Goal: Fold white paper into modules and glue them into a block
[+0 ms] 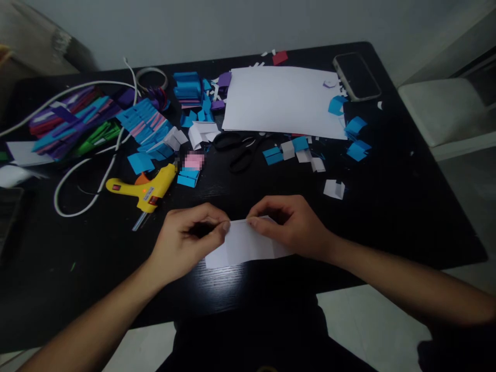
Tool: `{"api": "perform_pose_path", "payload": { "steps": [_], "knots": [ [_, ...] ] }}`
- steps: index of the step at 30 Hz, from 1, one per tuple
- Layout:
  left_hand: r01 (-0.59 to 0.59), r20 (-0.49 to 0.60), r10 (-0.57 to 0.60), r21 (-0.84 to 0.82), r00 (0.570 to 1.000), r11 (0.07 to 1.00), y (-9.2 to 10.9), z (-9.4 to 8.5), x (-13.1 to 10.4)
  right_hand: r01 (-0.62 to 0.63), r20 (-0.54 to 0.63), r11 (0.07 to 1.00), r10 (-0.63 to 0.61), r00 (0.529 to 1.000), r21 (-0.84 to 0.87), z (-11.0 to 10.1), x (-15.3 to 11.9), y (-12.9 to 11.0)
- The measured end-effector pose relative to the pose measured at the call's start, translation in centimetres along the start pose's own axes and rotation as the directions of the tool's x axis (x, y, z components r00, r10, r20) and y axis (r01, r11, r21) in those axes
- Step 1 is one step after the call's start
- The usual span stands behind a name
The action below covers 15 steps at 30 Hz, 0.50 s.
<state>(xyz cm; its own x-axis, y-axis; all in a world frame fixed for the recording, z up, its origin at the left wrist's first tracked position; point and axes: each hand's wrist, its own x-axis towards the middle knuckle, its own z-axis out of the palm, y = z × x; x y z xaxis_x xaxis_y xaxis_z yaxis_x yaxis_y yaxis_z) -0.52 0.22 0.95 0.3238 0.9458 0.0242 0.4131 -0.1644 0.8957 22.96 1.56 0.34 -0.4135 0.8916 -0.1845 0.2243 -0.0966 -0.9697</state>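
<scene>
A strip of white paper with vertical creases is held near the front edge of the black table. My left hand pinches its upper edge left of the middle, between thumb and fingers. On the same edge, further right, my right hand pinches the paper too, and covers part of its right end. Left of my hands a yellow glue gun lies on its side with a clear glue stick poking out. Black-handled scissors rest beyond my hands.
A stack of white sheets lies at the back, with a phone to its right. Folded blue paper pieces and colored bundles crowd the left. A white cable loops there, near a tape roll.
</scene>
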Motion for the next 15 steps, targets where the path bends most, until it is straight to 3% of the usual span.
{"api": "perform_pose_path", "payload": {
  "steps": [15],
  "knots": [
    [0.023, -0.084, -0.023, 0.001, 0.996, 1.000, -0.5, -1.1, 0.3, 0.002, -0.049, 1.000, -0.001, 0.999, 0.025, -1.7, 0.7, 0.2]
  ]
}}
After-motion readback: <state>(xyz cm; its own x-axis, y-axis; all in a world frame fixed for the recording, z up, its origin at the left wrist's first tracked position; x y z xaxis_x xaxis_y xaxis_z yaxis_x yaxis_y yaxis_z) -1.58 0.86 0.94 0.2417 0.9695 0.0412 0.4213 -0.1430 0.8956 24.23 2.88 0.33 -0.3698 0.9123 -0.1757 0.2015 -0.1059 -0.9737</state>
